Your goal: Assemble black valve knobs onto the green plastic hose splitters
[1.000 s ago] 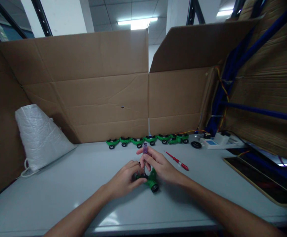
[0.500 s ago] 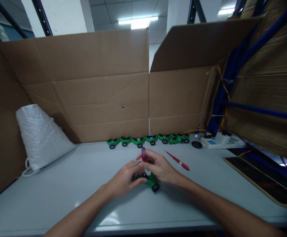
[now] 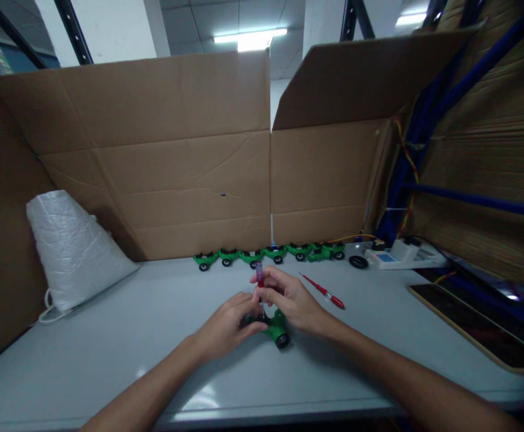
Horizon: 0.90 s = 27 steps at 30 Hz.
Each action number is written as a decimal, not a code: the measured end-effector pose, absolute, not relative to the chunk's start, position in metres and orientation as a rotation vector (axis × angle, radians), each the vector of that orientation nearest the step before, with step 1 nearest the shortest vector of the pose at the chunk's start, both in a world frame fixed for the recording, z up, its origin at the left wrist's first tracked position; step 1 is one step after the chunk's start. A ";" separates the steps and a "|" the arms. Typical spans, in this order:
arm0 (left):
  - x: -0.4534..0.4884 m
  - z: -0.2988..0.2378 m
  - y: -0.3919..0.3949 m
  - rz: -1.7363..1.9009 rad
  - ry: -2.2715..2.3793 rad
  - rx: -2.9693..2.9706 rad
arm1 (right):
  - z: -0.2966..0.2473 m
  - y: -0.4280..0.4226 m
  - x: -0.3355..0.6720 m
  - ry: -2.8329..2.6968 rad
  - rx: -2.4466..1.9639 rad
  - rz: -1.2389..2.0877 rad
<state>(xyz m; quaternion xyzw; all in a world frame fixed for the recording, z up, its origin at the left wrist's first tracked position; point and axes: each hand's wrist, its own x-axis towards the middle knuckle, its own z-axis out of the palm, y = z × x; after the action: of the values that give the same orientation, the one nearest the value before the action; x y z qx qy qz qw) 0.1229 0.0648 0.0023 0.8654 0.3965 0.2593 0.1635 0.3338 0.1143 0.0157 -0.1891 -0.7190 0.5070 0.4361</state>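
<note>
The bench (image 3: 108,354) looked smooth and pale grey, with a soft sheen that caught the ceiling light. The toy car (image 3: 276,327) was glossy green plastic on matt black wheels that looked like rubber. The screwdriver handle (image 3: 259,273) was translucent, shiny red-purple plastic. The cardboard walls (image 3: 176,180) were matt brown, creased and rough. The white bag (image 3: 70,252) showed a woven, faintly glistening plastic weave. The red pen-like tool (image 3: 325,293) was slick, shiny plastic.
</note>
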 end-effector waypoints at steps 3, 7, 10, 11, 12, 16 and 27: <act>0.122 0.002 0.065 0.740 1.137 2.460 | 0.017 0.116 0.335 -1.787 -0.438 1.273; 0.122 0.001 0.066 0.740 1.128 2.468 | 0.022 0.116 0.336 -1.844 -0.424 1.189; 0.122 0.001 0.066 0.729 1.122 2.466 | 0.024 0.116 0.337 -1.847 -0.435 1.173; 0.122 0.001 0.066 0.732 1.123 2.463 | 0.024 0.116 0.337 -1.838 -0.437 1.177; 0.122 0.001 0.066 0.740 1.122 2.461 | 0.023 0.117 0.337 -1.829 -0.439 1.182; 0.122 0.001 0.065 0.752 1.110 2.450 | 0.022 0.117 0.336 -1.795 -0.449 1.200; 0.121 0.006 0.064 0.722 1.133 2.435 | 0.016 0.118 0.337 -1.792 -0.479 1.229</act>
<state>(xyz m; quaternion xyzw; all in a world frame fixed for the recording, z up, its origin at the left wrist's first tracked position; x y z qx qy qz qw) 0.1213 0.0640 0.0057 0.8615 0.4006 0.2554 0.1792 0.3369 0.1177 0.0159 -0.1931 -0.7223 0.4953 0.4423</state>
